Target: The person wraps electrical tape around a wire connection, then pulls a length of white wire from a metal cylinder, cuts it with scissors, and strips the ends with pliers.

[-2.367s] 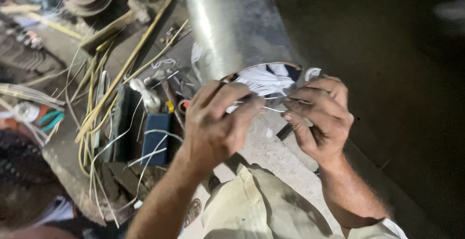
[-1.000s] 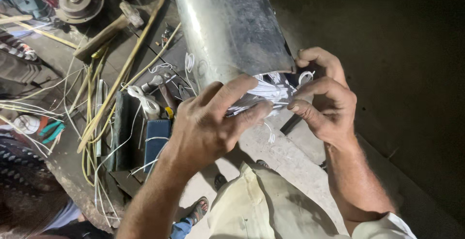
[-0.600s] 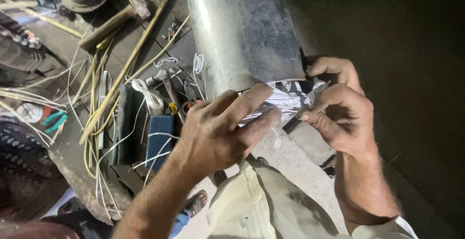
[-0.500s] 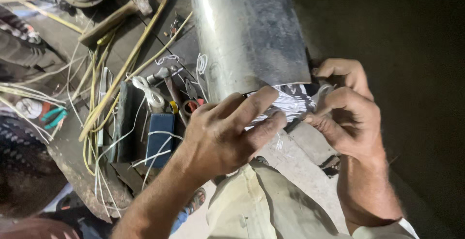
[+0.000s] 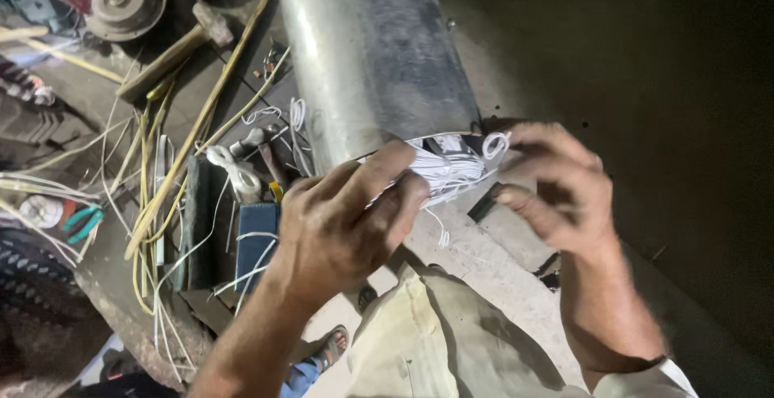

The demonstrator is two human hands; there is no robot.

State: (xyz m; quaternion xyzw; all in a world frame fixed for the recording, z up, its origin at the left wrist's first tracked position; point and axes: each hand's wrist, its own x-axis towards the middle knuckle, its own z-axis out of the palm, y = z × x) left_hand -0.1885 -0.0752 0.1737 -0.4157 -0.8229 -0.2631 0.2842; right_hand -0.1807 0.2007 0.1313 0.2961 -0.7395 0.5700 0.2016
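A long grey metal cylinder (image 5: 371,51) lies across the bench, its open near end facing me. White cords and paper strips (image 5: 447,168) stick out of that end. My left hand (image 5: 343,220) rests over the near rim, with its fingers pressed on the white cords. At the right side of the opening my right hand (image 5: 552,188) pinches a loop of white cord, and the hand is blurred.
To the left lie a wooden-handled hammer (image 5: 173,51), a round metal pulley (image 5: 125,3), long yellow sticks (image 5: 193,140), loose white cords, a blue box (image 5: 254,237) and teal-handled pliers (image 5: 81,225). A dark surface fills the right side. My light trousers (image 5: 435,341) show below.
My view has drifted, so the cylinder's end sits lower and more central. My right hand has shifted along the right rim and now pinches a cord loop. My left hand stays on the cords.
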